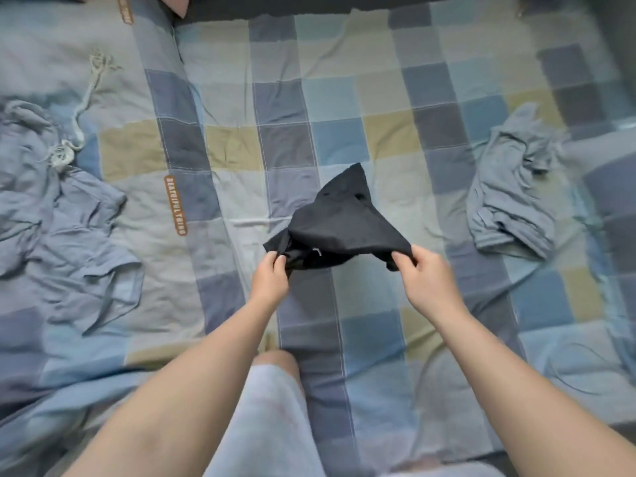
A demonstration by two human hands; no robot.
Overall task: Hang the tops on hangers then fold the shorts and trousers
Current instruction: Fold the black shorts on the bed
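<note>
Nearest the camera, between the two forearms, a knee in pale shorts (272, 401) rests on the checked bedsheet (344, 108), a patchwork of blue, grey, cream and olive squares that covers the whole surface and is creased throughout. A dark strip runs along the far edge of the bed; what it is cannot be told. Well to the left of the left hand lies a crumpled pale blue garment (69, 232) with a whitish drawstring cord (81, 108) trailing beyond it. Closer to that hand, a narrow orange label (176, 204) sewn on the sheet reads "BEAUTIFUL THING"; a second orange tag (124, 10) far up at the left is too blurred to read. The left hand (270, 275) is closed, thumb and fingers pinching one edge of the black garment (340, 223). The right hand (421, 275) is likewise closed, pinching the opposite edge. The black garment hangs stretched between the two hands, its far corner peaking away from them above the sheet, with a small white mark near its left grip. Well to the right of the right hand lies a rumpled grey-blue garment (512, 191).
</note>
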